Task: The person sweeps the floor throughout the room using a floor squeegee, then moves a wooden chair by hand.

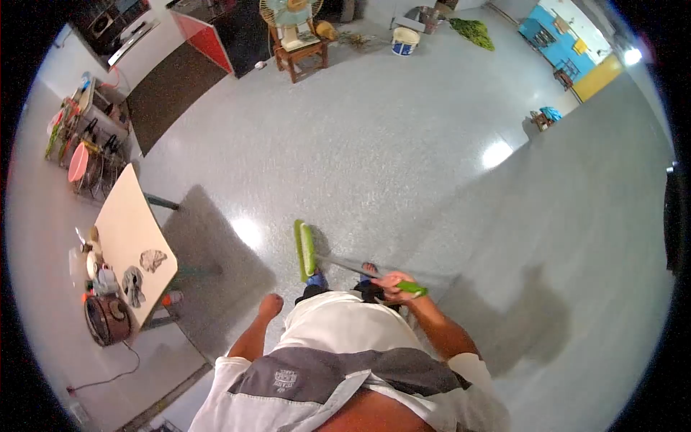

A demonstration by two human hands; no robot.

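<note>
My right hand (394, 282) grips the green-ended handle of a floor brush (306, 250). The brush's green and white head rests on the grey speckled floor (389, 151) just ahead of my feet. Its metal shaft runs from the head back to my right hand. My left hand (271, 304) hangs at my left side, closed in a loose fist, holding nothing and touching nothing. My white and grey shirt fills the bottom of the view.
A tilted beige table (133, 237) with cloths and small items stands at my left, a dark pot (106, 320) beside it. A rack with a pink basin (78, 162) is further left. Far ahead stand a wooden stool with a fan (299, 39) and a white bucket (405, 41).
</note>
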